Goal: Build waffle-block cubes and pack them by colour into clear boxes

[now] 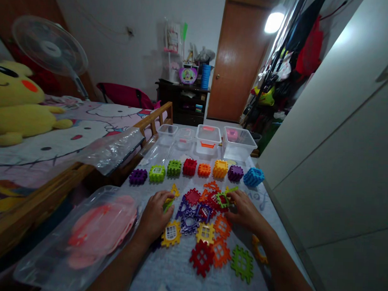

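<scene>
As the left hand [154, 216] grips a yellow-green tile [168, 204], right hand [244, 210] half-open, touching a green lattice tile [223, 200]

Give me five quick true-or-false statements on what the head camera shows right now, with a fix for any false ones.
1. The left hand holds a small green-and-yellow plastic piece. True.
2. The right hand is lifted clear of all the pieces. False: its fingers rest on a lime-green piece in the pile of interlocking pieces.
3. Only three assembled cubes stand in the row beyond the hands. False: eight do, from a purple cube to a blue cube.
4. A clear plastic storage box stands beyond that row. True.
5. A Pikachu plush lies on Hello Kitty bedding to the left. True.
</scene>
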Motion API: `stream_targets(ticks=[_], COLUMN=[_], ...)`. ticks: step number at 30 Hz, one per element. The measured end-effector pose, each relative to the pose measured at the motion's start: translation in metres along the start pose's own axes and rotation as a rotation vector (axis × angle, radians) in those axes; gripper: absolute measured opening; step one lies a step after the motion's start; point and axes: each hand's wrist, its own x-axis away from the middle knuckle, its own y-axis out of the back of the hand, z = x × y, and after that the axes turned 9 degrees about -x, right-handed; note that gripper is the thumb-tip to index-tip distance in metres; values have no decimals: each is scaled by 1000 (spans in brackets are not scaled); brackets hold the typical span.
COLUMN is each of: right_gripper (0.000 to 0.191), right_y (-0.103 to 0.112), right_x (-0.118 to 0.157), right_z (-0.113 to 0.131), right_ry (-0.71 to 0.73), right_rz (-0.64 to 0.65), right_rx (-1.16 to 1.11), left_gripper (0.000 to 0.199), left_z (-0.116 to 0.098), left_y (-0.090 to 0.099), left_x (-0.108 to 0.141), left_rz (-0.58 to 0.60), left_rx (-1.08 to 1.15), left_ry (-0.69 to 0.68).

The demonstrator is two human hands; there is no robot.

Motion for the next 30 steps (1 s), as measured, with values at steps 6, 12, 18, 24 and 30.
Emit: stream_targets(ticks=[6, 12, 18, 24, 30], right_gripper=[40, 58, 49, 58, 61], right_y=[-6, -19, -18, -20, -16], right_x=[-1, -8, -7, -7, -4], right_z=[4, 8, 1, -2, -2], right_ry=[-9, 109, 131, 30, 36], right_rz=[-71, -76, -116, -199, -64], right_rx=[-16, 37, -10, -19, -37], left_gripper=[27, 33, 36, 35, 30], left_z=[0, -4, -6, -9, -9], left_y=[1, 4, 6, 8, 7], left_x=[0, 0, 2, 2, 3], left_rz=[4, 18, 3, -48, -49], left_rx=[1, 23, 57, 103, 145], left_ry=[9, 25, 31, 56, 66])
